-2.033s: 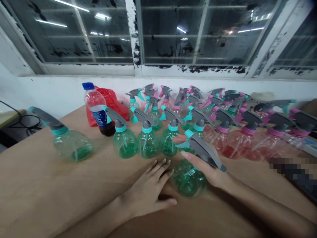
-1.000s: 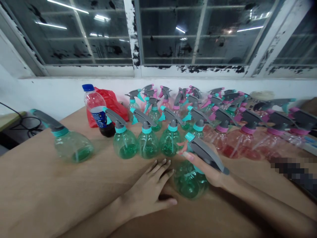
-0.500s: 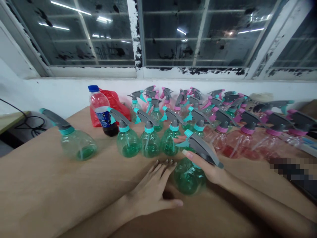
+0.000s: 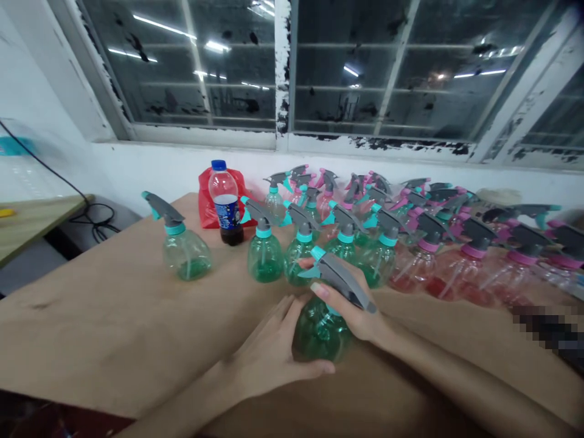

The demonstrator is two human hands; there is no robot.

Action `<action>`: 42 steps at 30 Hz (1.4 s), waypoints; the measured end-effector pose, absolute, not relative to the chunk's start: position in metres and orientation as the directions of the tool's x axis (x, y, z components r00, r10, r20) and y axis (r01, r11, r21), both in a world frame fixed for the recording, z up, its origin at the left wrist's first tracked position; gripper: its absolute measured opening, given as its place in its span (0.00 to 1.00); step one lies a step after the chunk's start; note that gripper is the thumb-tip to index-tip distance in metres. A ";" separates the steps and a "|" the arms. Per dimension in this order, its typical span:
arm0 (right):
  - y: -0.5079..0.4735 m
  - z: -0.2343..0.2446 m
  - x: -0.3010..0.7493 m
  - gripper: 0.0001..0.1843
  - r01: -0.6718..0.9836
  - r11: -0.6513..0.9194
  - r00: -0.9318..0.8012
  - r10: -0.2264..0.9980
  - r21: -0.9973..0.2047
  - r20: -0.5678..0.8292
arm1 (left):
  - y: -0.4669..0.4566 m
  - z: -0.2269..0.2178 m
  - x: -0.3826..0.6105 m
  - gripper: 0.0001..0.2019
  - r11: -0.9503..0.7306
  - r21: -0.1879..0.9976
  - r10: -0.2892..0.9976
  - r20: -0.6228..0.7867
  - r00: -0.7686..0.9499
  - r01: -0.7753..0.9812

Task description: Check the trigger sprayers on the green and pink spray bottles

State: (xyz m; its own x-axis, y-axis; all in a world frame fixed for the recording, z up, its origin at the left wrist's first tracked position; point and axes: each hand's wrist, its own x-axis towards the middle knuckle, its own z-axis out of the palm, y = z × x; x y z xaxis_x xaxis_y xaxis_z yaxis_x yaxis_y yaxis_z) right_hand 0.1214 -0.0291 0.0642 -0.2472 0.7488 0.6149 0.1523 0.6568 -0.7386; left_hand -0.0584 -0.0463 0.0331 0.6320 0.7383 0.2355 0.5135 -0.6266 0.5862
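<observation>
In front of me is a green spray bottle [image 4: 322, 331] with a turquoise collar and a grey trigger head. My right hand [image 4: 356, 304] is closed round its neck, just under the head, the thumb on the near side. Against the bottle's left side, my left hand [image 4: 269, 350] cups the body, its thumb reaching across the front near the base and its fingertips partly hidden behind. Just beyond stands a row of similar green bottles [image 4: 264, 258], each with some green liquid. Pink-collared bottles [image 4: 415, 267] with red liquid continue that row to the right.
Apart at the left stands one more spray bottle [image 4: 187, 255]. A cola bottle [image 4: 225, 210] stands before a red plastic bag [image 4: 207, 204]. Several more sprayers crowd the back by the wall. A dark pixelated object [image 4: 547, 331] lies right; a black cable [image 4: 98, 222] hangs left.
My right hand has brought the green spray bottle left, into my left hand, which now curves round its body. The whole view has shifted, showing more of the left side.
</observation>
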 end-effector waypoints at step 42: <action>0.038 0.146 0.028 0.20 0.936 0.331 -0.336 0.752 0.116 0.567 | -0.009 0.028 -0.190 0.29 -0.345 0.362 0.804 0.590 0.074 0.866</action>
